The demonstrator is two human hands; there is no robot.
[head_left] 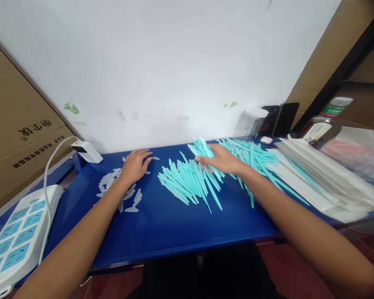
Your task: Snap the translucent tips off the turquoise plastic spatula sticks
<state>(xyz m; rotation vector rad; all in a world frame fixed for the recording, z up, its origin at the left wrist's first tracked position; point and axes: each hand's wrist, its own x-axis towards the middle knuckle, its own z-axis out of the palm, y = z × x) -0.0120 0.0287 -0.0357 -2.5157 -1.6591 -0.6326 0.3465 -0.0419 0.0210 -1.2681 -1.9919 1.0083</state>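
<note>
My right hand (218, 158) is closed around a bundle of slim turquoise sticks (200, 146), their ends fanning out past the thumb. Below it on the blue table (174, 226) lies a pile of the same tapered sticks (185, 180), roughly side by side. To the right, partly behind my forearm, a looser heap of turquoise sticks (252, 155) points in many directions. My left hand (136, 164) rests palm down on the table with fingers stretched out, at the far edge of scattered small translucent pieces (107, 180). Its palm and forearm hide some of them.
A white power strip (21, 232) and a white charger (86, 151) with a cable are at left. Far right hold a clear lidded jar (252, 122), dark phones (285, 119), a stack of plastic sleeves (327, 178) and a bottle (326, 120). A white wall (174, 74) backs the table.
</note>
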